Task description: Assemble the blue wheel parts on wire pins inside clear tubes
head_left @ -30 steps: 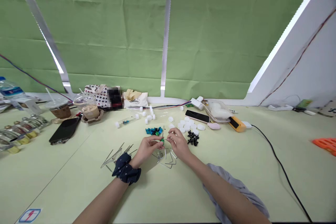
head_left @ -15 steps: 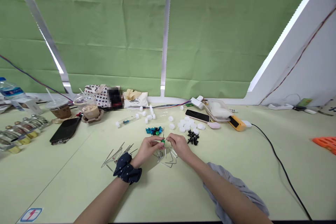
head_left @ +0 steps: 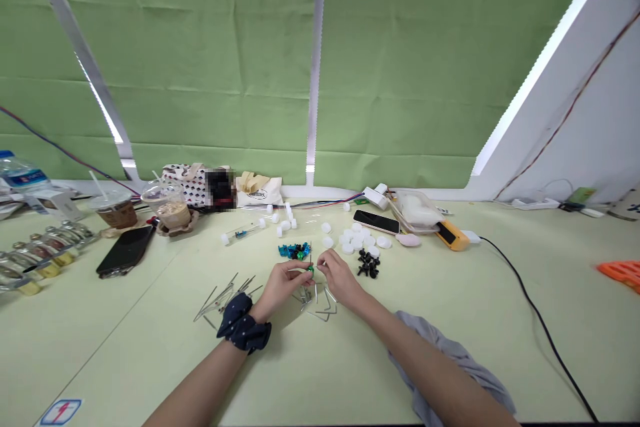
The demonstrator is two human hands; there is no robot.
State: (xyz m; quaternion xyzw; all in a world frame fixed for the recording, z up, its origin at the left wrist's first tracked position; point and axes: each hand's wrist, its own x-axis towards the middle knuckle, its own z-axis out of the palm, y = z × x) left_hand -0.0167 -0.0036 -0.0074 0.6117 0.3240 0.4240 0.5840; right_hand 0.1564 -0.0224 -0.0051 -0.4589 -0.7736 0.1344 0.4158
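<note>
My left hand (head_left: 283,285) is closed, with thumb and fingertips pinching a small shiny green piece (head_left: 311,269). A thin metal rod (head_left: 311,253) stands upright from that piece. My right hand (head_left: 341,278) is closed in a pinch just to the right of it; anything between its fingertips is too small to make out. Bent L-shaped metal rods, like hex keys (head_left: 326,311), lie under and between the hands. More metal rods (head_left: 215,301) lie left of my left wrist. Beyond the fingers sits a pile of small blue parts (head_left: 287,251) with some black and green ones.
Black knob-like parts (head_left: 369,265) and white round caps (head_left: 356,235) lie beyond my right hand. Behind are clear capped tubes (head_left: 243,233), a phone (head_left: 376,221) and a plastic container (head_left: 417,209). At left are another phone (head_left: 125,251), drink cups (head_left: 173,213) and several small bottles (head_left: 45,250).
The right fingertips have shifted slightly up against the green piece. My left hand keeps its pinch in nearly the same place. The camera view has shifted very slightly.
</note>
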